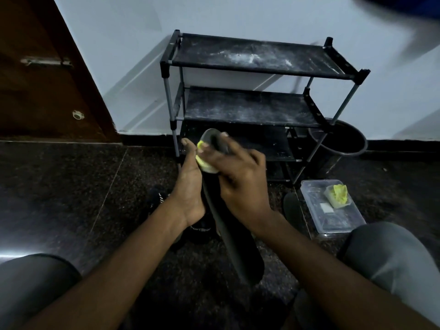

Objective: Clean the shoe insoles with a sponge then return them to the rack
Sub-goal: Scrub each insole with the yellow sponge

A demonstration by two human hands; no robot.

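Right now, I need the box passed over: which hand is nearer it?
Right. The right hand holds a sponge on the insole, left of the box; the left hand grips the insole from its other side, farther from the box.

This looks like a home's entry corner. Beyond the left grip and right grip, a low black shoe rack with dusty shelves stands against a pale painted wall. Far left of the left grip is a dark wooden door with a metal bolt. Below both grips lies a polished speckled stone floor. Right of the right grip sit a clear plastic box and a round bin.
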